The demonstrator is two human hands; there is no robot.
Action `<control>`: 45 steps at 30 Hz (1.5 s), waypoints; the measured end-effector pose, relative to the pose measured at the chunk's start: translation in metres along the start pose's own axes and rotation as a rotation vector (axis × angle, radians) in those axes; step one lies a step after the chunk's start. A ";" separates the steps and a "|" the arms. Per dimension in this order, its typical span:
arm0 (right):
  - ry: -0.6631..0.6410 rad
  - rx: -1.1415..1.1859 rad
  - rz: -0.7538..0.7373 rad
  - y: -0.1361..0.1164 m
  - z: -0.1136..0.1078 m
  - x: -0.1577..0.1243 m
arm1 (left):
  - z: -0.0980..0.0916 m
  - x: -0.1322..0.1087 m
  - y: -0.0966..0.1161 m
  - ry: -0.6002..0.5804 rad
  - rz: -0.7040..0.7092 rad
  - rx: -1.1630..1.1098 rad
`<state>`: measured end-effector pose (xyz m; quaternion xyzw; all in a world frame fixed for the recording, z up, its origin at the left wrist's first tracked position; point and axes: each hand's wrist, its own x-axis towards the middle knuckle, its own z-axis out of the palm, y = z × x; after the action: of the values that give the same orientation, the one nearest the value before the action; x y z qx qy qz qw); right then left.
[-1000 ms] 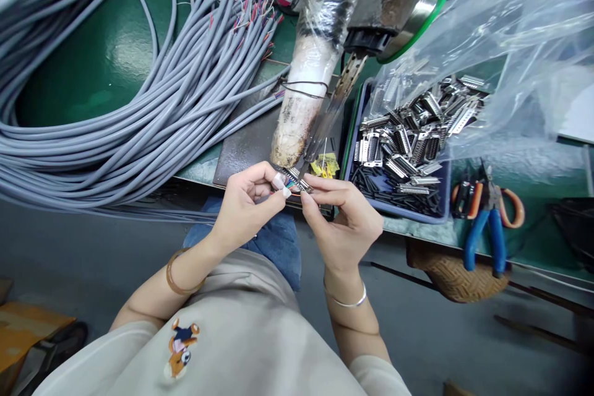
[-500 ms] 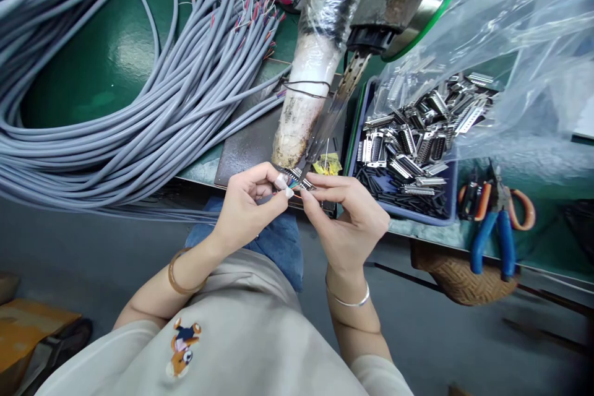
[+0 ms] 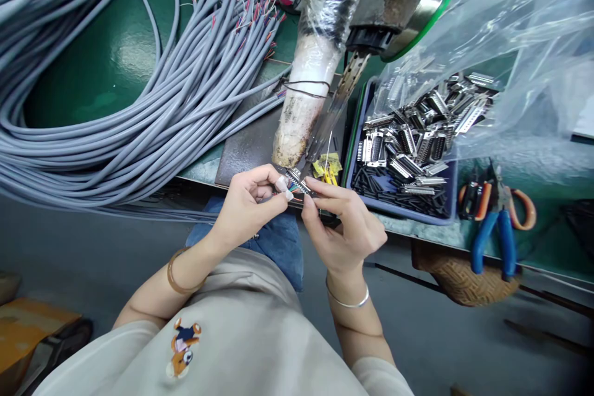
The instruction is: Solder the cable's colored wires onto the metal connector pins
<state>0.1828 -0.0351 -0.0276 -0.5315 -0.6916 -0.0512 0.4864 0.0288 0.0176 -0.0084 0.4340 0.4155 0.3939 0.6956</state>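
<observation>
My left hand (image 3: 248,204), with white covers on thumb and fingertip, pinches the end of a grey cable whose thin coloured wires (image 3: 293,184) fan out toward a metal D-sub connector (image 3: 299,179). My right hand (image 3: 346,219) is at the connector's right end, thumb and index finger closed on what looks like a thin wire; the fingers partly hide it. Just above the connector, a fixed soldering iron (image 3: 350,77) points down toward it. Beside the iron ends a stained, plastic-wrapped tube (image 3: 299,99). How the wires meet the pins is too small to tell.
Grey cables (image 3: 185,99) with stripped ends cover the left bench. On the right stand a blue tray (image 3: 450,213) of connectors and black sleeves, a plastic bag (image 3: 524,31), and blue-handled pliers (image 3: 499,229). A solder spool (image 3: 440,12) and yellow pieces (image 3: 329,167) are near the iron.
My right hand has drawn slightly down and left, its fingertips a little farther from the iron. More of the connector and fanned wires shows. My left hand has barely moved.
</observation>
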 end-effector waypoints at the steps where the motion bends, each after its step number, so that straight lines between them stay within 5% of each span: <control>1: 0.004 -0.007 -0.001 0.000 0.000 -0.001 | 0.000 -0.001 0.000 -0.005 -0.001 -0.003; 11: -0.048 0.268 0.406 -0.006 -0.008 -0.008 | 0.001 -0.015 -0.003 -0.042 0.078 0.001; 16: 0.352 0.275 0.261 -0.010 -0.014 -0.009 | -0.004 -0.019 -0.010 -0.036 0.102 0.081; 18: 0.420 0.267 0.232 -0.011 -0.017 -0.009 | -0.005 -0.019 -0.011 -0.024 0.110 0.080; 22: 0.228 0.160 0.340 -0.016 -0.018 -0.016 | -0.005 -0.020 -0.009 -0.020 0.128 0.051; 27: 0.018 0.191 0.292 -0.017 -0.008 -0.023 | -0.003 -0.022 -0.012 -0.014 0.151 0.056; 45: 0.036 0.175 0.191 -0.002 0.007 -0.011 | 0.005 -0.006 0.000 0.147 0.125 0.089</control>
<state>0.1762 -0.0392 -0.0381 -0.5496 -0.6310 0.0464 0.5456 0.0312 0.0111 -0.0060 0.4595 0.4547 0.4484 0.6173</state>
